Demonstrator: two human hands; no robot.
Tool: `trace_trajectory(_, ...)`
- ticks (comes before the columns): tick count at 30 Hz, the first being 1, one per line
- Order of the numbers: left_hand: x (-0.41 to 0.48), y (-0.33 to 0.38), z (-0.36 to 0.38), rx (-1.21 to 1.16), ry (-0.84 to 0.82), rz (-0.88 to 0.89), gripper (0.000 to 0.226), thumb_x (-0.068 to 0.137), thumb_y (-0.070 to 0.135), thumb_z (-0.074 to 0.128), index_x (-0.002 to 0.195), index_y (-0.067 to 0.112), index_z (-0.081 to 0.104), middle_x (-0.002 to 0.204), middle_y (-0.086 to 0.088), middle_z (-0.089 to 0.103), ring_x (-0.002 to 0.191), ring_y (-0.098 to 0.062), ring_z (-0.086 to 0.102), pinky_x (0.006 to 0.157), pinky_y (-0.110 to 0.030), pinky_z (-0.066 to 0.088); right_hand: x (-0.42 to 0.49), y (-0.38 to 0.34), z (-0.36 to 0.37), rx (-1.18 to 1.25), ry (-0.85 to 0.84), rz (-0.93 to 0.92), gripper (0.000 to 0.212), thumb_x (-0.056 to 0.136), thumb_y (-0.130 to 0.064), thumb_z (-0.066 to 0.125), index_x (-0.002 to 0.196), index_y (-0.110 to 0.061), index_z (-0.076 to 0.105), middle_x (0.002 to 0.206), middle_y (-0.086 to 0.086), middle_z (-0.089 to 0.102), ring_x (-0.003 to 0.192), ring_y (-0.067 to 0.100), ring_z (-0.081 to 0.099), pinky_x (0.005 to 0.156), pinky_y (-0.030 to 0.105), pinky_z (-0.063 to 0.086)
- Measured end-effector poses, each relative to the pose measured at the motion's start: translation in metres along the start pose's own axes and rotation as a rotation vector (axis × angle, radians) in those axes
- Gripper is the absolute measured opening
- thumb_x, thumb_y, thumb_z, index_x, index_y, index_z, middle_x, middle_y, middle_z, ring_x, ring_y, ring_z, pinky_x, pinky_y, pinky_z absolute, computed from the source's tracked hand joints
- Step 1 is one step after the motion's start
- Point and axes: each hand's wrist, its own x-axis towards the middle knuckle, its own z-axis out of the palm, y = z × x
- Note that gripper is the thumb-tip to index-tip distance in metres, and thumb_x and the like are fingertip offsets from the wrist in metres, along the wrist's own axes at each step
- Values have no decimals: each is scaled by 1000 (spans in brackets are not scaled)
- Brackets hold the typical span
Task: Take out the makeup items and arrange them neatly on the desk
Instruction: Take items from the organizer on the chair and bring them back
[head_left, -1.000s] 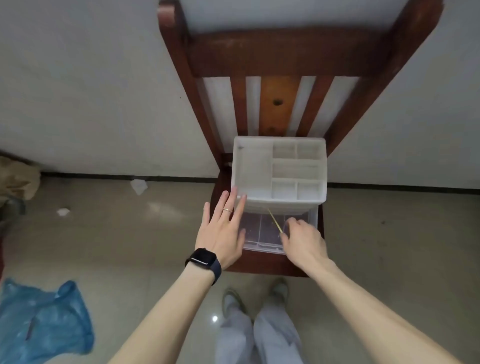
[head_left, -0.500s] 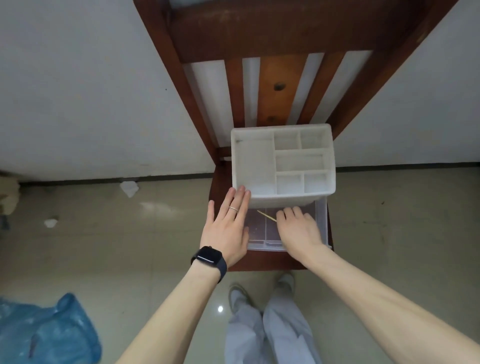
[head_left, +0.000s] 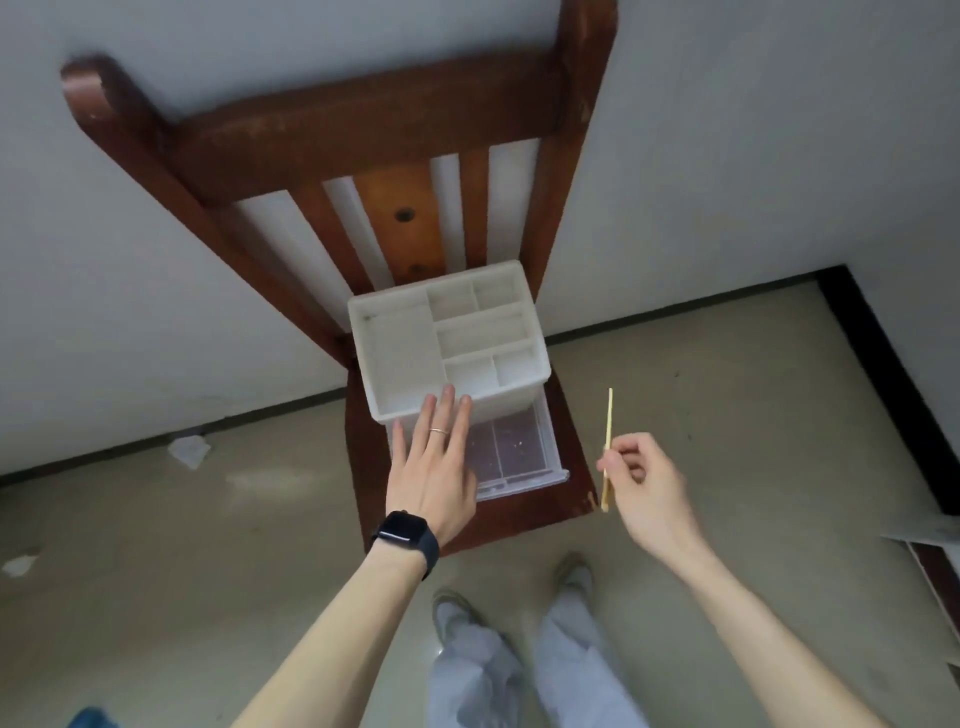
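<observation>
A thin pale-yellow stick (head_left: 608, 421), perhaps a makeup applicator though too slim to tell, stood nearly upright in the air off the right edge of the chair seat. It was pinched low on its length between the thumb and curled fingers (head_left: 626, 448) of the right hand (head_left: 647, 483). Beside it, the clear drawer (head_left: 519, 447) of the white compartment organizer (head_left: 447, 338) was pulled out toward the front edge of the wooden chair (head_left: 530, 519); no other item plainly showed in either. The left hand (head_left: 434, 467) lay flat, fingers straight, across the organizer's front rim and the drawer, gripping nothing. No bench was in view, so the carry likely called for a light, steady pinch so the stick would neither snap nor slip, then laying it down flat and square.
</observation>
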Motion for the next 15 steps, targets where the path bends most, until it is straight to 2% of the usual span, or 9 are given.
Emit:
trace_trajectory(2,11,21,5,-21,7,19,86,94,30,50,159,21,-5,166,-2,-14,153,-24,-13,121,-54,1,4,31,-11,209,21,174,15,100,-9,57,88,-18,59,83,2,71,56,-4,59,54,13,46)
trace_trajectory(5,26,43,17,-41,21,4,81,97,37,47,159,22,-3,166,0,-10,153,-22,-11,121,-54,0,12,85,-15,326,43,374,12,99,-9,58,90,-15,60,85,5,70,55,-1,56,49,16,45)
trace_trajectory(7,30,46,26,-65,38,-37,80,98,38,45,159,25,-4,166,2,-10,153,-19,-13,123,-56,1,20,115,-3,312,39,456,13,98,-9,60,88,-16,60,88,9,70,61,8,57,56,22,47)
trace_trajectory(8,31,47,31,-72,50,-53,79,98,37,45,159,25,-4,166,3,-10,152,-18,-14,122,-56,2,25,128,5,293,21,478,12,97,-10,61,87,-17,60,92,13,71,68,15,59,65,29,50)
trace_trajectory(10,31,48,40,-83,66,-61,77,99,38,43,159,26,-4,166,5,-11,152,-16,-16,122,-57,1,40,146,26,192,-28,485,9,94,-14,65,87,-19,61,98,14,73,83,25,65,81,36,49)
trace_trajectory(13,29,46,46,-64,100,-62,74,98,42,35,159,27,-5,166,5,-12,152,-15,-17,122,-56,0,65,155,59,-12,-88,394,4,92,-22,67,95,-21,65,97,2,75,92,25,68,76,27,44)
trace_trajectory(15,30,44,50,-35,111,-55,74,98,42,35,159,27,-6,166,5,-12,152,-15,-16,121,-56,0,81,154,80,-99,-114,318,7,92,-25,65,98,-21,65,96,1,75,94,26,67,78,30,46)
